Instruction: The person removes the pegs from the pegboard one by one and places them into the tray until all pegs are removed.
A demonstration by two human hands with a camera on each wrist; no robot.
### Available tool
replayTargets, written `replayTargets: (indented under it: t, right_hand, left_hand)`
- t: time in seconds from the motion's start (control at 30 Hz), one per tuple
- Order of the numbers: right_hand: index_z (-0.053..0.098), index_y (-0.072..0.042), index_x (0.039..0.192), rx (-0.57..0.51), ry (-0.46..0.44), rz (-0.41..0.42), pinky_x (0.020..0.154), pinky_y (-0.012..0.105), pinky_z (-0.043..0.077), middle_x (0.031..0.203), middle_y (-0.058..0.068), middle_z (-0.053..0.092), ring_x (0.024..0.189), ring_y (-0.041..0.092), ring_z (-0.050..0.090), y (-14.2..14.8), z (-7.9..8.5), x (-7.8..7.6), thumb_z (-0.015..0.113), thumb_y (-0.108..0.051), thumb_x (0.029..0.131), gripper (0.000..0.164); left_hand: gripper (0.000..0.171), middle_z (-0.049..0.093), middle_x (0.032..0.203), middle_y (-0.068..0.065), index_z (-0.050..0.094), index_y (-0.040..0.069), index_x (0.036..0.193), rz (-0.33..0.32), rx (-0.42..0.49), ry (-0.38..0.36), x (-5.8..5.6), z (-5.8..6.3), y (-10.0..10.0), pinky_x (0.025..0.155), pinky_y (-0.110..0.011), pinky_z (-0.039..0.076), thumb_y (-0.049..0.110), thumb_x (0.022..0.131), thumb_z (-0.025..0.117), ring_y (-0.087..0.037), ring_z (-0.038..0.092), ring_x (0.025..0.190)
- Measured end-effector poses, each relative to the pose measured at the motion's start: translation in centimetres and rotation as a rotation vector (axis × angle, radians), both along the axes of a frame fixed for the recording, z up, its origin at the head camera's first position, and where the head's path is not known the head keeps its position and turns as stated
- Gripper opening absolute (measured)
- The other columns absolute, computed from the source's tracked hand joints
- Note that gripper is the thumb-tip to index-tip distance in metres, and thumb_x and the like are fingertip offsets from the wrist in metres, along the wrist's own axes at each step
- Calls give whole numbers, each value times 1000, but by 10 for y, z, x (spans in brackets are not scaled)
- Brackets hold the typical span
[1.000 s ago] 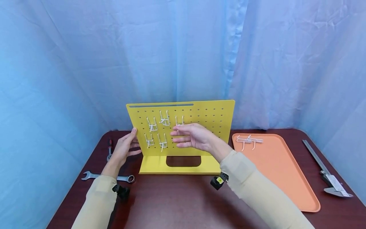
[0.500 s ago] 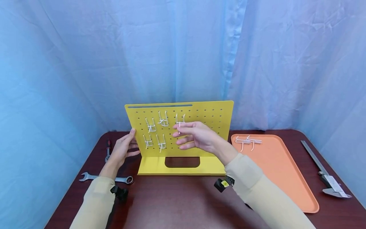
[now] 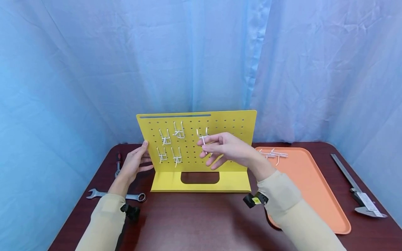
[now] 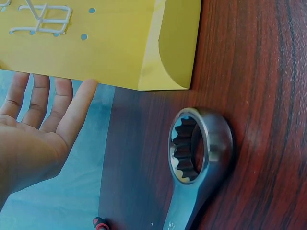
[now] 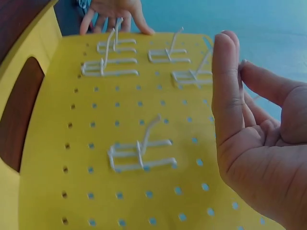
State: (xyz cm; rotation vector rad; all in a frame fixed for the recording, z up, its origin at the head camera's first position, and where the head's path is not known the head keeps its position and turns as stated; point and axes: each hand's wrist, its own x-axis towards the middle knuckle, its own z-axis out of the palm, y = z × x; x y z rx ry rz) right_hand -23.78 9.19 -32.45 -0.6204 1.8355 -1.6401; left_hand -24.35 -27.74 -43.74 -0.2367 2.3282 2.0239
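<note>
In the head view my right hand (image 3: 227, 148) pinches a white wire pegboard hook (image 3: 203, 138) by its arm, prongs upward, in front of the yellow pegboard (image 3: 233, 139). The right wrist view shows the right hand apart from the board, the hook mostly hidden by the fingers (image 5: 227, 86). Another white hook (image 5: 141, 154) sits on the board there, behind that hand in the head view. Several more white hooks (image 3: 177, 157) are on the board's left part. My left hand (image 3: 133, 164) holds the board's left edge, thumb at the edge and fingers (image 4: 62, 98) reaching behind.
An orange tray (image 3: 309, 188) with two white hooks (image 3: 276, 154) lies at the right. Beyond it is a caliper (image 3: 355, 188). A combination wrench (image 3: 133, 197) and a red-handled tool (image 3: 118, 162) lie at the left. Blue curtains (image 3: 201, 55) surround the dark wooden table (image 3: 188, 223).
My right hand has drawn to the right and slightly down with the hook, uncovering more of the hook and the board's holes. The left hand stays at the board's edge.
</note>
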Motion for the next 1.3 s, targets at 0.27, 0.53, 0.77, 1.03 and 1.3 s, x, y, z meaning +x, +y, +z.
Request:
replayTargets:
  t: [0.27, 0.53, 0.77, 1.03, 1.3]
  right_hand:
    - [57, -3, 139, 63, 80, -41, 77, 55, 60, 109, 22, 70, 81, 35, 71, 36, 3, -2, 66, -23, 102, 44]
    - [51, 2, 144, 32, 83, -133, 76, 54, 60, 109, 21, 70, 79, 29, 72, 80, -4, -2, 68, -24, 100, 53]
    - [48, 6, 142, -69, 124, -242, 73, 51, 61, 101, 14, 72, 74, 24, 72, 118, -14, 6, 62, -16, 104, 47]
    - [59, -7, 135, -258, 134, -330, 67, 42, 63, 100, 10, 73, 74, 22, 73, 159, -32, 7, 54, -6, 106, 30]
    - [61, -12, 137, -186, 162, -491, 69, 40, 62, 105, 7, 73, 80, 24, 74, 204, -53, 0, 57, -11, 106, 31]
  left_hand:
    - [77, 57, 122, -24, 61, 7, 131, -3, -13, 19, 2, 1, -1, 83, -41, 61, 73, 92, 53, -28, 66, 105]
    - [79, 57, 123, -24, 61, 6, 131, 9, -17, 11, 4, 1, -1, 83, -41, 61, 74, 91, 53, -27, 66, 104]
    - [78, 56, 123, -24, 61, 7, 131, 6, -6, 11, 4, 0, 0, 83, -41, 61, 73, 91, 54, -26, 67, 104]
    - [77, 59, 118, -19, 62, 6, 129, 7, -12, 19, 4, -1, 3, 81, -40, 61, 73, 91, 53, -26, 67, 103]
    - [77, 60, 115, -17, 62, 7, 130, 8, -10, 10, 3, -2, 5, 82, -41, 61, 73, 91, 55, -28, 66, 104]
